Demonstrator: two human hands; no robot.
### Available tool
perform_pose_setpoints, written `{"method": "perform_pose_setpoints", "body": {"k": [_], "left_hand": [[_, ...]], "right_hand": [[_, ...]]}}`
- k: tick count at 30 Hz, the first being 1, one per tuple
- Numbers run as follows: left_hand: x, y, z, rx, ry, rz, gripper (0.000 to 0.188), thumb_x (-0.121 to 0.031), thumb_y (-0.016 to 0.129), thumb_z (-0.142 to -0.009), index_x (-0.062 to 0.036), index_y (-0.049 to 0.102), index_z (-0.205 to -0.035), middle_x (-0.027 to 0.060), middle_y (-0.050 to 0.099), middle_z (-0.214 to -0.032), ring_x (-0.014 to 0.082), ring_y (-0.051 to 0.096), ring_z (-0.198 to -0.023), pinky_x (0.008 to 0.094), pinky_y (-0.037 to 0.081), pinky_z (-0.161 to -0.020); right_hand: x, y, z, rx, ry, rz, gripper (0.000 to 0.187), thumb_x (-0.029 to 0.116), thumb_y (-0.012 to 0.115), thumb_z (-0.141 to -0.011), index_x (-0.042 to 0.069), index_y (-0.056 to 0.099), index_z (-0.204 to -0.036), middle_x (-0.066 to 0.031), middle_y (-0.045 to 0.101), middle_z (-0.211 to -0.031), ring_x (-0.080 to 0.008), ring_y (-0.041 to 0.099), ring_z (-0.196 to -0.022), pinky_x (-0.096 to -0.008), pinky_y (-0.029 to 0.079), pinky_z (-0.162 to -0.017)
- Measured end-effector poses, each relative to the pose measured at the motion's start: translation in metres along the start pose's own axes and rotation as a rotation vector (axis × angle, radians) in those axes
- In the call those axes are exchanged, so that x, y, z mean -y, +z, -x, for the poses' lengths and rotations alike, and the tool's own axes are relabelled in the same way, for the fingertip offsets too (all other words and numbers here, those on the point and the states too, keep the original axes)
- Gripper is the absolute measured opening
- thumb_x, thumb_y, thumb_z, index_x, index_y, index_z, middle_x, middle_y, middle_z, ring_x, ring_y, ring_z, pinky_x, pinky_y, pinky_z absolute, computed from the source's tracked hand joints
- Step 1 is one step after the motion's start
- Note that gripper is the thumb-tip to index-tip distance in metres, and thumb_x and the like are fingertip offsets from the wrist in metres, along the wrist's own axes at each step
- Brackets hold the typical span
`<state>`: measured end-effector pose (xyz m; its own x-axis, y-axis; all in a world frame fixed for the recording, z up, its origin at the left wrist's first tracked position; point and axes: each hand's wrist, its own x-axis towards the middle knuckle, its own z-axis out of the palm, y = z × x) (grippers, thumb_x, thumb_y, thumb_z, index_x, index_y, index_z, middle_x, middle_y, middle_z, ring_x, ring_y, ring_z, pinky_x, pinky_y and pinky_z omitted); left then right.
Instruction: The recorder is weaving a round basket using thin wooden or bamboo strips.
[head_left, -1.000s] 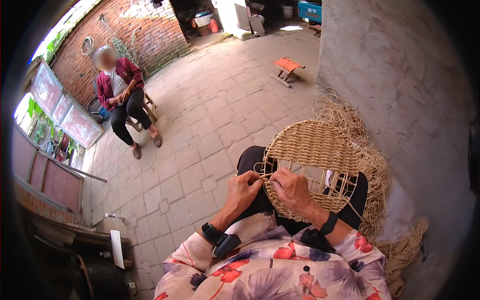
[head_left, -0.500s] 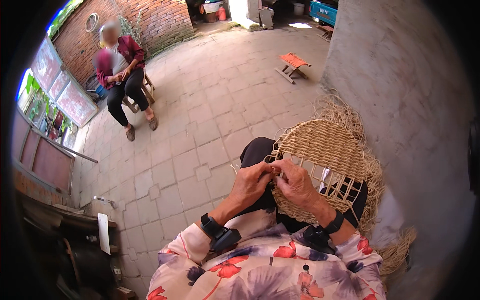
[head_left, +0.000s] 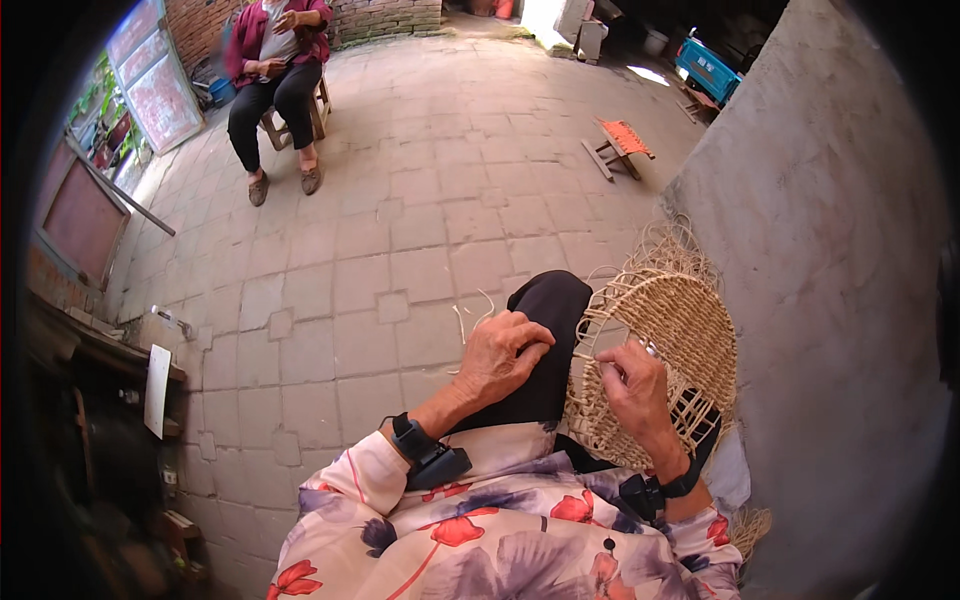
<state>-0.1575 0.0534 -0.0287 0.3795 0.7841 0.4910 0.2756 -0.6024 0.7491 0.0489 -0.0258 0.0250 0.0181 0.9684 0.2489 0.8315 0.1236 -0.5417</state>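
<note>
A round woven panel of tan straw-like cord (head_left: 690,325) rests on my right thigh. Its far right half is densely woven, while the left and near parts show bare, spaced cords. Over the open cords is my right hand (head_left: 636,388), its fingers curled and a ring on one. Whether a cord is pinched in it, I cannot make out. My left hand (head_left: 498,356) hovers above my dark-trousered left knee (head_left: 552,300), apart from the panel. Its fingers are bent together against the thumb, and anything between them is hidden.
Loose cord (head_left: 675,245) is heaped behind the panel, against a grey wall (head_left: 820,250) on my right. A low folding stool (head_left: 622,147) with an orange seat stands ahead. A person (head_left: 282,90) sits at the far left on a wooden stool. Pale scraps lie on the paving (head_left: 350,290).
My hands, together at the panel's left edge before, are now apart: the left over my knee, the right over the open cords. The view has tilted downward. The seated person has raised one hand.
</note>
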Motion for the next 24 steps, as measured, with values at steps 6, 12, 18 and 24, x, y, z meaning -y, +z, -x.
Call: {"method": "perform_pose_setpoints", "body": {"k": [6,12,18,24], "left_hand": [[-0.006,0.017,-0.005,0.017,0.13,-0.062,0.008,-0.012,0.074,-0.078,-0.0138,0.069,-0.085,0.0005,0.06,-0.074,0.021,0.058,-0.075,0.0343,0.04,-0.066],[-0.025,0.034,-0.011,0.076,0.102,-0.024,0.007,-0.013,0.073,-0.078,-0.0121,0.07,-0.084,0.0033,0.066,-0.071,0.0207,0.063,-0.069,0.0349,0.043,-0.063],[-0.031,0.038,-0.018,0.169,-0.002,0.024,0.006,-0.01,0.07,-0.081,-0.0053,0.07,-0.084,0.0092,0.067,-0.072,0.0211,0.065,-0.061,0.0315,0.051,-0.058],[-0.036,0.039,-0.02,0.235,-0.116,0.03,0.008,-0.015,0.068,-0.082,-0.008,0.07,-0.086,0.0091,0.068,-0.075,0.0247,0.066,-0.066,0.0352,0.05,-0.061]], "right_hand": [[-0.003,0.004,0.002,-0.002,0.01,-0.039,0.012,-0.002,0.062,-0.079,0.003,0.062,-0.09,-0.0142,0.058,-0.078,-0.0306,0.061,-0.066,-0.0386,0.047,-0.059],[-0.01,0.007,0.004,-0.069,-0.113,-0.076,0.013,-0.002,0.062,-0.081,0.003,0.06,-0.093,-0.0111,0.059,-0.078,-0.0237,0.059,-0.061,-0.0352,0.045,-0.055],[-0.037,-0.033,0.018,-0.175,0.22,-0.437,0.015,-0.001,0.063,-0.084,0.004,0.061,-0.098,-0.0018,0.06,-0.079,-0.0048,0.049,-0.059,-0.0228,0.041,-0.052],[-0.035,-0.018,0.029,-0.213,0.062,-0.131,0.028,-0.007,0.058,-0.077,0.002,0.055,-0.104,-0.0188,0.061,-0.095,-0.0383,0.063,-0.082,-0.043,0.051,-0.07]]}}
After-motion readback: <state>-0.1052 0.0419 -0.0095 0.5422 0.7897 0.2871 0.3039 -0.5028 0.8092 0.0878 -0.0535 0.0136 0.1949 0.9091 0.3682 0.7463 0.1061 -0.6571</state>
